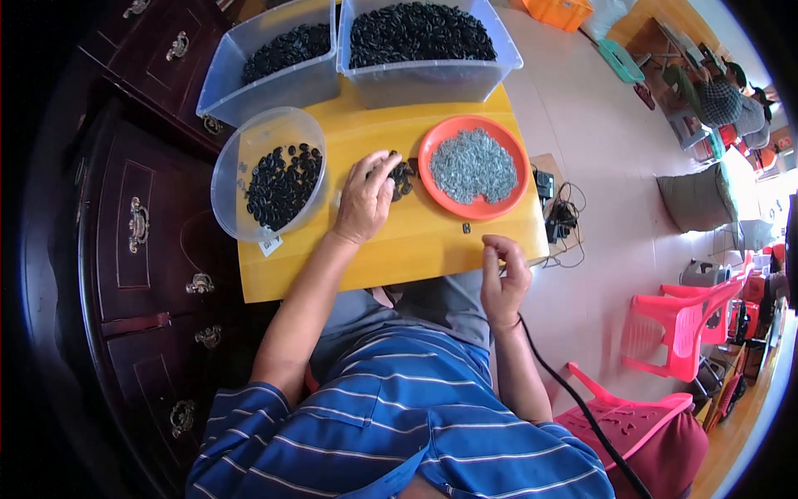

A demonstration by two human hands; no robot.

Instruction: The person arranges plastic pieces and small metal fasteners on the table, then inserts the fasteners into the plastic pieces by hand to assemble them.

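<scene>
My left hand [366,200] reaches over the yellow table with fingers stretched out. Its fingertips are at a small cluster of dark oval pieces [401,185], which they partly cover. Just off the table's front right edge, my right hand [505,283] is closed, thumb and forefinger together; whatever it may pinch is too small to make out. A single small black piece [466,228] lies on the table just beyond it. An orange-red plate [426,141] heaped with small silvery metal parts [474,166] stands right of the cluster.
A round clear tub [224,187] holding black oval pieces [283,187] stands at the left. Two clear bins [266,91] [424,87] of black pieces sit at the table's far side. Dark drawers [141,274] border the left; cables [564,216] and pink chairs [673,333] are at right.
</scene>
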